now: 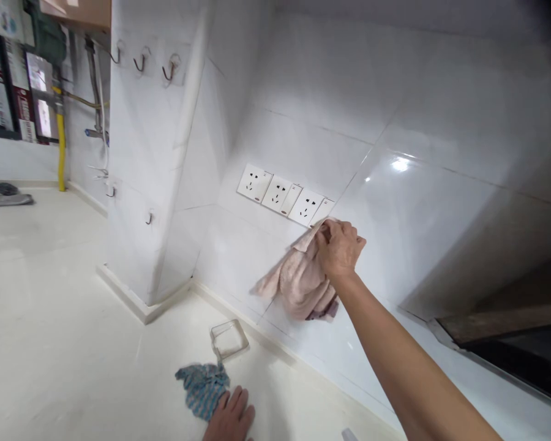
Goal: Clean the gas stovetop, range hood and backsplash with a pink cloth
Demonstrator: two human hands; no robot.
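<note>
My right hand [340, 248] is closed on a pale pink cloth [303, 275], which hangs down in loose folds against the tiled wall. Its fingertips meet the lower right corner of a row of white wall sockets [280, 195]. Down on the cream countertop [73, 343], my left hand [232, 416] lies with its fingers stretched out, partly cut off by the lower edge of the view. Touching its fingers is the edge of a crumpled blue patterned cloth [204, 387]. A thin square frame [229, 338] lies just beyond that cloth.
A tiled pillar [142, 153] with several hooks juts out on the left. Behind it are a yellow hose [61, 147] and a grey cloth [7, 199] on the counter. A dark-topped appliance [523, 361] sits at the right edge.
</note>
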